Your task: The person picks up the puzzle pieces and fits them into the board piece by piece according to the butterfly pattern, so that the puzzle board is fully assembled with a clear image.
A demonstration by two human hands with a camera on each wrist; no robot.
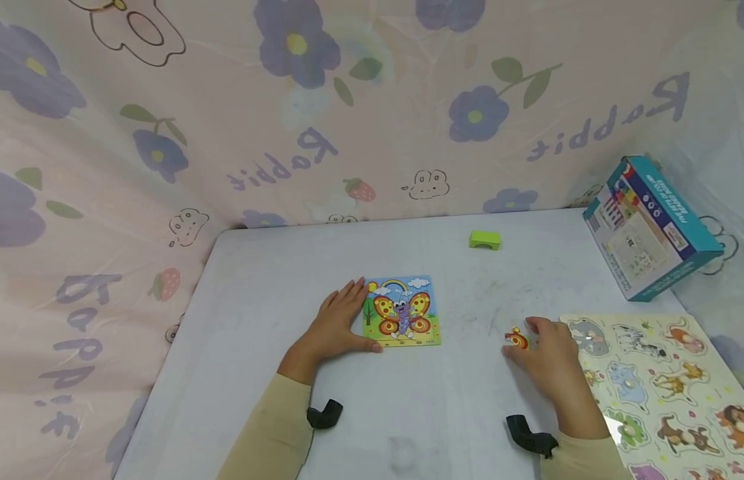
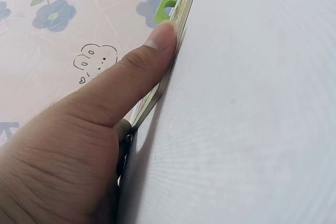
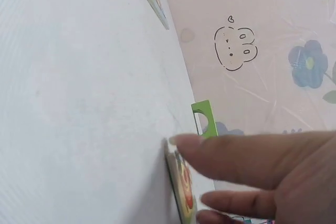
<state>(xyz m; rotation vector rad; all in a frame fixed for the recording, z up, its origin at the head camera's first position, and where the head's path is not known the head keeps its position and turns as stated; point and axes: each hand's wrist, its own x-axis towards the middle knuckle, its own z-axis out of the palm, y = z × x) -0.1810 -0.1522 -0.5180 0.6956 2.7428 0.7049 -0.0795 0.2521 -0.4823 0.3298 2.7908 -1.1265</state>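
A square butterfly puzzle [image 1: 402, 311] lies flat on the white table. My left hand [image 1: 339, 323] rests against its left side, fingers stretched toward the upper left corner and thumb along the lower edge. In the left wrist view the left thumb [image 2: 126, 77] touches the puzzle's rim. To the right, my right hand [image 1: 549, 353] pinches a small orange-patterned puzzle piece [image 1: 517, 339] between thumb and index finger, at or just above the tabletop. The right wrist view shows this puzzle piece [image 3: 184, 182] edge-on beside the thumb.
A green arch block [image 1: 485, 240] stands near the table's back edge. At the right lie a large animal puzzle board [image 1: 648, 393], partly under the right forearm, and a blue toy box [image 1: 654, 230] behind it. Printed cloth [image 1: 378, 120] hangs behind the table [image 1: 276, 267].
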